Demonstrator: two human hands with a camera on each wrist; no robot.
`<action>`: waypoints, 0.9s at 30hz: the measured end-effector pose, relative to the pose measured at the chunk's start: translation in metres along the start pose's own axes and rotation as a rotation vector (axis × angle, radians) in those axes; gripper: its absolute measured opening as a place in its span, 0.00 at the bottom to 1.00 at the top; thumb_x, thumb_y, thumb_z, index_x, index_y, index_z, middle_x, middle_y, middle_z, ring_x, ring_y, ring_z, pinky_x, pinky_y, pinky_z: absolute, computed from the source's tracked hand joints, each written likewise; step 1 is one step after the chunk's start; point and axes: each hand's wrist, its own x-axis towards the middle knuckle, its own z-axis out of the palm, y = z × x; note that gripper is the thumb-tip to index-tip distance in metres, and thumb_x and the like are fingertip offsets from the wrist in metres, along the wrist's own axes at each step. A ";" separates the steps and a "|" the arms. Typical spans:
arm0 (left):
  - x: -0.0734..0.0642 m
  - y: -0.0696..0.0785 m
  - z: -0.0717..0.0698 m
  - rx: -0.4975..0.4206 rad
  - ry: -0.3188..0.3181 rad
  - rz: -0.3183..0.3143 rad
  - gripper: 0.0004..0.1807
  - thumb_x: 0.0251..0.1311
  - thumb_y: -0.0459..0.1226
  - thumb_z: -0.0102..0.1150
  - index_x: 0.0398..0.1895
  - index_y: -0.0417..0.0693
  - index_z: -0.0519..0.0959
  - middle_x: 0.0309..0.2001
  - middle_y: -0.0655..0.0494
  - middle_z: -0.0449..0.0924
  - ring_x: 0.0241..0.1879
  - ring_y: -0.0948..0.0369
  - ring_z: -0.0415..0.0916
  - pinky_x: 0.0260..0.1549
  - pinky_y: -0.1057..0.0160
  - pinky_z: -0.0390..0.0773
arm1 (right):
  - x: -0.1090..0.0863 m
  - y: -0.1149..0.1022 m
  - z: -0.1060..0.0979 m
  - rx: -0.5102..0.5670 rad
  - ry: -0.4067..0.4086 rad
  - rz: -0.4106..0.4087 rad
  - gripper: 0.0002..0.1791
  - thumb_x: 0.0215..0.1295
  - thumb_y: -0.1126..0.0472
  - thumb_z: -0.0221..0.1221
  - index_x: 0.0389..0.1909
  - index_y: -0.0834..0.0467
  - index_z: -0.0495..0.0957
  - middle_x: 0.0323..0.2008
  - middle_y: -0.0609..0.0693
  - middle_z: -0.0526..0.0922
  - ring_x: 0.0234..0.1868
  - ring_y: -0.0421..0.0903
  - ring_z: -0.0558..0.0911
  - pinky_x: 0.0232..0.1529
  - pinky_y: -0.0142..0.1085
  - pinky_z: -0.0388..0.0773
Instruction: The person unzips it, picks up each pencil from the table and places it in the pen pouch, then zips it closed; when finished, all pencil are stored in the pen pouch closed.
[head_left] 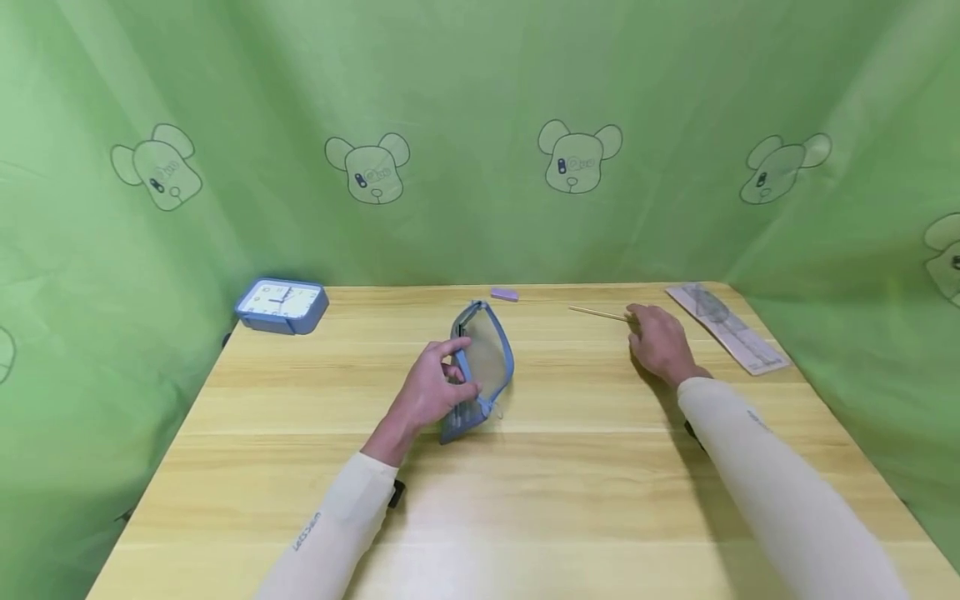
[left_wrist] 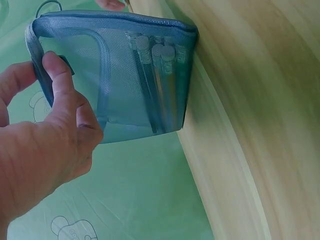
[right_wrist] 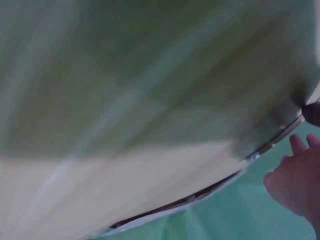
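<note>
My left hand [head_left: 435, 387] grips the zippered rim of a blue mesh pencil pouch [head_left: 491, 354], thumb and fingers on either side of the edge. The pouch stands with its mouth spread apart. Through its mesh in the left wrist view, several slender pens or pencils [left_wrist: 167, 55] show side by side. Over at the right of the table, my right hand [head_left: 662, 343] pinches one end of a thin, gold-coloured pencil-like stick [head_left: 598, 313], which points left. In the right wrist view, that hand [right_wrist: 297, 175] appears only at the right edge.
A blue alarm clock [head_left: 283, 305] lies at the back left corner. Behind the pouch is a small purple eraser [head_left: 505, 294]. A flat pack of clear rulers [head_left: 727, 327] lies right of my right hand. Green curtain [head_left: 480, 208] surrounds the wooden table [head_left: 300, 400].
</note>
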 end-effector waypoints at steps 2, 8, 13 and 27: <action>-0.001 0.001 0.001 0.006 -0.005 0.004 0.44 0.56 0.25 0.74 0.78 0.43 0.71 0.68 0.40 0.67 0.44 0.59 0.76 0.34 0.66 0.83 | 0.000 0.004 -0.005 -0.004 -0.033 0.001 0.30 0.72 0.68 0.61 0.73 0.70 0.69 0.68 0.76 0.75 0.71 0.75 0.71 0.77 0.70 0.60; -0.002 0.002 0.002 0.004 -0.006 0.008 0.44 0.55 0.24 0.74 0.79 0.43 0.71 0.68 0.41 0.67 0.43 0.60 0.76 0.33 0.67 0.82 | 0.000 0.007 -0.012 0.051 -0.118 0.035 0.27 0.76 0.66 0.61 0.72 0.70 0.70 0.66 0.72 0.79 0.67 0.72 0.78 0.73 0.67 0.68; -0.003 0.002 0.002 0.002 -0.005 0.008 0.45 0.54 0.23 0.73 0.79 0.42 0.70 0.65 0.43 0.68 0.42 0.61 0.75 0.33 0.68 0.81 | -0.007 -0.005 -0.010 0.151 -0.132 0.027 0.26 0.77 0.67 0.61 0.71 0.70 0.71 0.63 0.72 0.81 0.63 0.70 0.81 0.68 0.65 0.75; -0.002 0.002 0.003 0.024 -0.009 -0.001 0.45 0.55 0.24 0.73 0.79 0.41 0.70 0.63 0.44 0.68 0.42 0.60 0.75 0.34 0.68 0.81 | -0.039 -0.059 0.003 0.271 -0.124 0.044 0.20 0.71 0.68 0.63 0.62 0.68 0.79 0.52 0.62 0.88 0.54 0.63 0.88 0.49 0.48 0.87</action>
